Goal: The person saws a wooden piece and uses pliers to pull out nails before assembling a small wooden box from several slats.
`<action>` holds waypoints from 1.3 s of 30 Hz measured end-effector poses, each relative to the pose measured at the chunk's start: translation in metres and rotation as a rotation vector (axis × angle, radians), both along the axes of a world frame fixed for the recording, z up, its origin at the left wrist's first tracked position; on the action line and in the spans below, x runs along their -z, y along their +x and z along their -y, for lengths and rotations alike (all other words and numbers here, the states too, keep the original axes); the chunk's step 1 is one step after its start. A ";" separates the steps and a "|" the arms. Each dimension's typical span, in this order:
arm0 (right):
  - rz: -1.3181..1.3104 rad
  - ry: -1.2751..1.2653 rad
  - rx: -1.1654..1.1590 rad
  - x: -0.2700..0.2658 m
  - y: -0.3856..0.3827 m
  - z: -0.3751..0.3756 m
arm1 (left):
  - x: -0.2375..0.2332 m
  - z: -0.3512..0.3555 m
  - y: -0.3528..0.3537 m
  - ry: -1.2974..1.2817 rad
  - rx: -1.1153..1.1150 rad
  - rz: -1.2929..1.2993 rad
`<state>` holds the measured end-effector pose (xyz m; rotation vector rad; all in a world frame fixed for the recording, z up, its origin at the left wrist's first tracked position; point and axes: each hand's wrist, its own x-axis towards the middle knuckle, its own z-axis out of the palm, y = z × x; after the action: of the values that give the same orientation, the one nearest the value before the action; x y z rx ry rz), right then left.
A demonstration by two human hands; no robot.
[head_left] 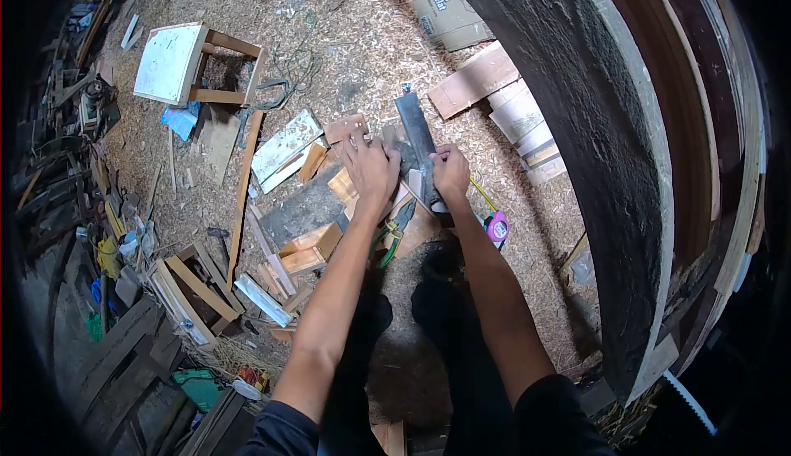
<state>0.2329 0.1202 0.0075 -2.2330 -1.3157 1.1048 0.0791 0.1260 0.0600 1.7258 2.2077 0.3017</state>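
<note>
My left hand [375,168] lies palm down with its fingers spread over small wood pieces, near a reddish wood block [344,128]. My right hand [450,173] has its fingers curled at the edge of a dark flat strip [415,126], which points away from me; its fingertips are partly hidden. Below and between my hands lie pliers with green handles [395,232]. To the right of my right wrist sits a pink tape measure [497,228], its yellow tape running toward that hand. A dark flat board [305,205] lies under the wood scraps.
Wood shavings cover the ground. An upturned stool-like wooden frame [173,65] stands at upper left, a hammer [220,238] lower down. Planks [474,81] and a cardboard box [449,11] lie ahead. A large dark curved timber [593,126] rises close on my right.
</note>
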 end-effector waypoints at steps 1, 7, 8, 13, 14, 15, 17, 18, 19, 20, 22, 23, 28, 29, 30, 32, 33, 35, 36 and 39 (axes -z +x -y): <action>0.004 -0.005 0.010 0.002 0.000 -0.001 | -0.004 -0.001 -0.002 0.000 -0.003 -0.001; 0.125 0.073 -0.077 0.001 -0.012 0.005 | -0.036 0.008 -0.013 0.060 0.014 0.054; 0.191 0.153 -0.132 0.000 -0.013 0.008 | -0.041 0.011 -0.015 0.085 0.006 0.069; 0.256 0.227 -0.596 -0.035 -0.011 0.016 | -0.055 0.023 -0.019 0.110 -0.046 0.116; 0.262 0.216 -0.733 -0.034 -0.011 0.020 | -0.058 0.025 -0.018 0.111 -0.051 0.127; 0.261 0.211 -0.740 -0.028 -0.012 0.024 | -0.062 0.028 -0.017 0.110 -0.057 0.138; 0.375 0.303 -0.706 -0.015 -0.014 0.027 | -0.063 0.032 -0.018 0.117 -0.073 0.145; 0.375 0.302 -0.713 -0.021 -0.015 0.026 | -0.063 0.033 -0.019 0.129 -0.087 0.150; 0.351 0.239 -0.652 -0.027 -0.015 0.025 | -0.063 0.034 -0.020 0.127 -0.094 0.150; 0.326 0.175 -0.591 -0.033 -0.017 0.025 | -0.064 0.035 -0.022 0.129 -0.091 0.164; 0.304 0.171 -0.569 -0.027 -0.015 0.019 | -0.066 0.039 -0.026 0.131 -0.094 0.178; 0.209 0.075 -0.457 -0.026 -0.014 0.014 | -0.069 0.040 -0.027 0.139 -0.104 0.197; -0.161 0.094 -0.268 -0.038 -0.008 -0.002 | -0.085 0.050 -0.032 0.143 -0.130 0.258; -0.167 0.118 -0.246 -0.045 -0.011 -0.003 | -0.089 0.053 -0.034 0.129 -0.128 0.253; -0.164 0.122 -0.250 -0.054 -0.013 -0.005 | -0.093 0.056 -0.035 0.115 -0.126 0.248; -0.180 0.040 -0.247 -0.072 -0.017 -0.006 | -0.100 0.064 -0.038 0.104 -0.149 0.260; -0.209 0.050 -0.255 -0.077 -0.019 -0.006 | -0.104 0.068 -0.041 0.087 -0.169 0.268; -0.203 0.036 -0.260 -0.086 -0.022 -0.003 | -0.113 0.077 -0.047 0.094 -0.173 0.277; -0.198 0.019 -0.261 -0.090 -0.025 -0.001 | -0.117 0.083 -0.051 0.097 -0.174 0.285; -0.066 -0.022 -0.253 -0.104 -0.030 0.016 | -0.127 0.102 -0.058 0.097 -0.202 0.258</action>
<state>0.2030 0.1044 0.1118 -2.0665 -1.5983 1.2718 0.0210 0.0239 0.1871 1.4173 2.2065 0.6507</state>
